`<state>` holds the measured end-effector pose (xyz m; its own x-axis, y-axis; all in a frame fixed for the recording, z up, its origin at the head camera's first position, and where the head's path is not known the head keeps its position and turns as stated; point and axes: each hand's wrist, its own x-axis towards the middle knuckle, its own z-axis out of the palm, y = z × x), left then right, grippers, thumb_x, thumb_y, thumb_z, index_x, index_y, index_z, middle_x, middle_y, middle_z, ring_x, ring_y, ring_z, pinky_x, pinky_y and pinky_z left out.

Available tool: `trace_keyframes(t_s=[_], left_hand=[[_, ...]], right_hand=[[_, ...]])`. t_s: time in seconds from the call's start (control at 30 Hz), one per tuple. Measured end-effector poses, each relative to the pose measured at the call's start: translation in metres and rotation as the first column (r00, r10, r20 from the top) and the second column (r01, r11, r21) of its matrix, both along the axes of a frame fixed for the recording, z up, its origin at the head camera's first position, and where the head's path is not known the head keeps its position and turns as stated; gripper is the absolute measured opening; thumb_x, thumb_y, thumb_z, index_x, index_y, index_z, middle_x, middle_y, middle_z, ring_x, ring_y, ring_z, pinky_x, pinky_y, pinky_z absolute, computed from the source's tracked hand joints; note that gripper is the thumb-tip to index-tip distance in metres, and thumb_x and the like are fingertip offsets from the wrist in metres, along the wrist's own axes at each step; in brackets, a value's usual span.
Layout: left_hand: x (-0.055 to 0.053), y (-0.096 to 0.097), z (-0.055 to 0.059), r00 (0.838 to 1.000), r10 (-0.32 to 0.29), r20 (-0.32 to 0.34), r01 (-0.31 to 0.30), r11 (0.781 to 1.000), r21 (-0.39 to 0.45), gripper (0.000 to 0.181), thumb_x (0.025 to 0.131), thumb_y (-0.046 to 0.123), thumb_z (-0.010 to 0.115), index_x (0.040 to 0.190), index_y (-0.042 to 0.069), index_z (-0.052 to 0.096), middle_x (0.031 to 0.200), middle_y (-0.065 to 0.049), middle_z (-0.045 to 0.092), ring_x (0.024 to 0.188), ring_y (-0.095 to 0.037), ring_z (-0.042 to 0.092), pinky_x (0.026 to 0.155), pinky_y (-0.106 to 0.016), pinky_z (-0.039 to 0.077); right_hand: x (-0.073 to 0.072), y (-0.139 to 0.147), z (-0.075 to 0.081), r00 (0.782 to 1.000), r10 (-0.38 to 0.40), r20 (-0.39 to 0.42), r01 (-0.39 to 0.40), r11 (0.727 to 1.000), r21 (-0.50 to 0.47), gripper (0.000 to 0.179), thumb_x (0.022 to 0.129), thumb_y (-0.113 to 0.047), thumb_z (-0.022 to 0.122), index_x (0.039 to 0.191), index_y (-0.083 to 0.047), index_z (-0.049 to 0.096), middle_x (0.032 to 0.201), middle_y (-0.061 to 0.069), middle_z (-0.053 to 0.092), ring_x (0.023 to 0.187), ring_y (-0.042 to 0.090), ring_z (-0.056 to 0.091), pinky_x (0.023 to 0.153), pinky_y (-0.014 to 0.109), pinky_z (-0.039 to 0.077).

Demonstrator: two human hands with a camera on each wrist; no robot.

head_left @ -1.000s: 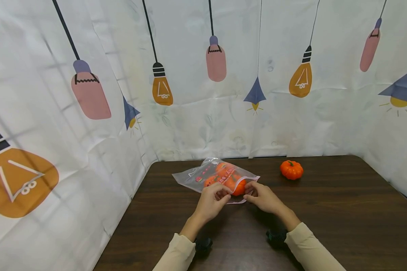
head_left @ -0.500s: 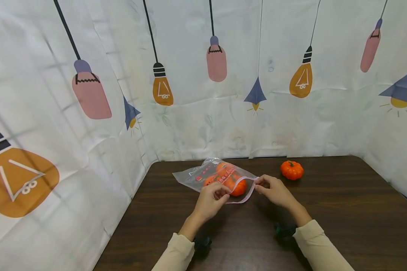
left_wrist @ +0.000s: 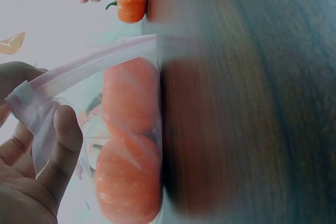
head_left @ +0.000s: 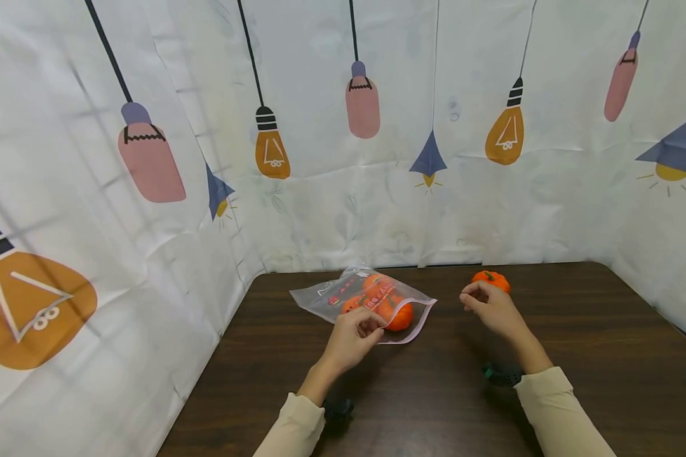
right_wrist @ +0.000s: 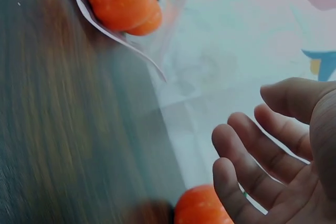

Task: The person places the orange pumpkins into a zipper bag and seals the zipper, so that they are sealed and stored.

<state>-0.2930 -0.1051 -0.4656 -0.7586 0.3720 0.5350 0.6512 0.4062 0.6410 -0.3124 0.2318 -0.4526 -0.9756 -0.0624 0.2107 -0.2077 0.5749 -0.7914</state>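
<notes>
- Your 2 cream sleeves point(head_left: 297, 422) reach in over a dark brown wood-grain table point(head_left: 411, 400) with rounded far corners and a dull sheen.
- Your left hand point(head_left: 349, 343) pinches the pink-edged rim of a clear bag point(head_left: 320, 301) that lies on the table, mouth gaping, at least 2 orange pumpkins point(head_left: 400, 317) inside.
- Your right hand point(head_left: 497, 312) hangs near 1 loose pumpkin point(head_left: 500, 283), thumb and fingers apart.
- Behind the table hangs a creased white cloth point(head_left: 343, 216) printed with lamps and bulbs.
</notes>
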Motion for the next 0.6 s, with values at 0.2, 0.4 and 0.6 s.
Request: trace_keyframes(t_s=[0.2, 0.4, 0.6], left_hand=[[0.0, -0.001, 0.001, 1.0, 0.0, 0.017, 0.0, 1.0, 0.003, 0.014, 0.085, 0.0, 0.077, 0.093, 0.011, 0.076, 0.079, 0.001, 0.068, 0.069, -0.005, 0.058, 0.062, -0.021, 0.054], [0.0, -0.001, 0.002, 1.0, 0.01, 0.026, -0.01, 1.0, -0.007, 0.014, 0.084, 0.001, 0.076, 0.093, 0.012, 0.076, 0.078, 0.001, 0.068, 0.069, -0.006, 0.059, 0.062, -0.021, 0.054], [0.0, -0.002, 0.003, 1.0, 0.003, 0.017, -0.004, 1.0, 0.007, 0.015, 0.084, 0.0, 0.077, 0.092, 0.012, 0.076, 0.077, 0.0, 0.067, 0.069, -0.007, 0.059, 0.062, -0.021, 0.053]], right_hand=[[0.001, 0.015, 0.002, 0.997, -0.081, 0.004, 0.081, 0.997, -0.011, 0.034, 0.104, -0.032, 0.059, 0.121, -0.003, 0.062, 0.103, 0.016, 0.072, 0.094, 0.033, 0.066, 0.072, 0.026, 0.054], [0.001, 0.03, 0.0, 0.985, -0.168, 0.042, 0.17, 0.984, -0.055, 0.042, 0.104, -0.034, 0.056, 0.129, -0.001, 0.057, 0.126, 0.026, 0.061, 0.103, 0.033, 0.061, 0.074, 0.029, 0.05], [0.0, 0.045, -0.007, 0.979, -0.174, 0.11, 0.187, 0.975, -0.119, 0.05, 0.104, -0.035, 0.056, 0.136, 0.003, 0.049, 0.14, 0.029, 0.051, 0.126, 0.044, 0.051, 0.091, 0.041, 0.049]])
